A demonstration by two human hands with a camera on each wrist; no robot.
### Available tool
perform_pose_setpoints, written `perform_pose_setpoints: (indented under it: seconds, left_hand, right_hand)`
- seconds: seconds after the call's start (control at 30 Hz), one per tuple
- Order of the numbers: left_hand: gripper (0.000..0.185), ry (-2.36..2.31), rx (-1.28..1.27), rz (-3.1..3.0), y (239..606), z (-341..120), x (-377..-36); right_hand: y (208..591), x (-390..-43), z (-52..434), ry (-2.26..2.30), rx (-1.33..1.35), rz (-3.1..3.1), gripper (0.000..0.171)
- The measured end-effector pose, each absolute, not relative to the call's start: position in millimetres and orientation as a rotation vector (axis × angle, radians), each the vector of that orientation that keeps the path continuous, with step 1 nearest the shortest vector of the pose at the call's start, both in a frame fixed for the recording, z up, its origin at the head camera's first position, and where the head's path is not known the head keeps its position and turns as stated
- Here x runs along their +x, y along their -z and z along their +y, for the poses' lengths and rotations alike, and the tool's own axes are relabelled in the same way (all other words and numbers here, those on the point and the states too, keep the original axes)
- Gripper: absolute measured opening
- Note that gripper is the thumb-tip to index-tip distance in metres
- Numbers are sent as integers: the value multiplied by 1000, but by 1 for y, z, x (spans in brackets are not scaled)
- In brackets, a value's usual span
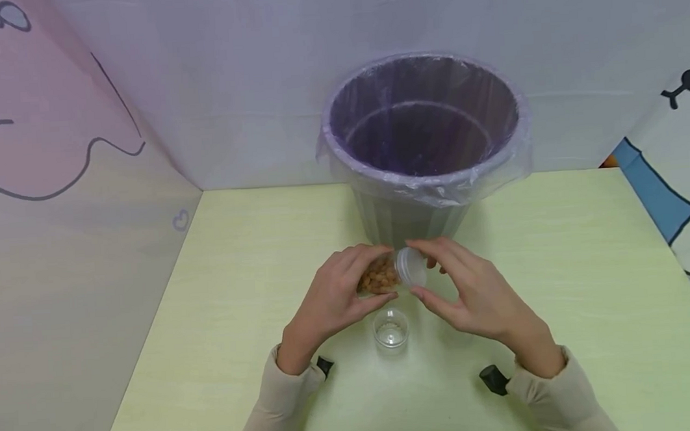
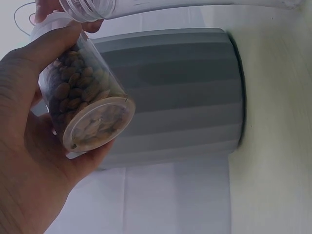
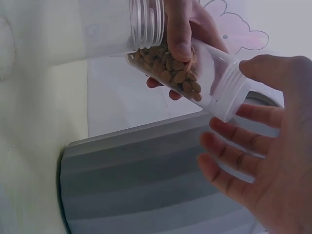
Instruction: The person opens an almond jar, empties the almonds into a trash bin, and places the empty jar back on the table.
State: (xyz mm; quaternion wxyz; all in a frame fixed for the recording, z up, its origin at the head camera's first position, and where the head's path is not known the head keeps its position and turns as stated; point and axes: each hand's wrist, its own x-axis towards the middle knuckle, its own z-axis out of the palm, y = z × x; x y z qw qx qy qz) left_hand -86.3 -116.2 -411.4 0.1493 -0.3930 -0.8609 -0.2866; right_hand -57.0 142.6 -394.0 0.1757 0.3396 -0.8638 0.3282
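Head view: you work at a pale green table [image 1: 559, 282] with a grey bin [image 1: 415, 218] at its far edge, lined with a clear bag [image 1: 425, 185] folded over the rim.
Left hand: your left hand [image 1: 332, 297] is curled round a clear jar of nuts [image 1: 379, 275], thumb on one side and fingers on the other, so the jar lies tipped on its side instead of standing.
Right hand: your right hand [image 1: 472, 293] meets the jar at its capped end; thumb and fingertips close round the white lid [image 1: 411, 266], a grip that suits turning it.
Left wrist view: the jar [image 2: 85, 105] shows its flat base towards the camera, packed with brown nuts; it sits deep in the palm of the left hand [image 2: 29, 161], which steadies it against a twist from the other end.
Right wrist view: the ribbed lid [image 3: 229, 95] is on the jar's neck. The thumb of the right hand [image 3: 273, 146] rests on its edge; the fingers lie under it, only loosely bent, so how firm the pinch is I cannot tell.
Jar position: held in the air just in front of the bin wall, near you, not over its mouth.
Empty jar: a second small clear jar [image 1: 391, 331] stands upright and uncapped on the table below your hands, close enough to receive something without a reach.
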Motion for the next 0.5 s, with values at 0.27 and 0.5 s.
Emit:
perform_pose_setpoints:
  seconds: [0.27,0.5]
  left_hand:
    - [70,835,-1129,-2488,413,-114,-85]
    - [71,792,-1146,-2482,412,-114,-83]
  right_hand:
    - [394,-56,146,-903,1015,-2429,71]
    - [397,-53,145,-826,939,-2440,78]
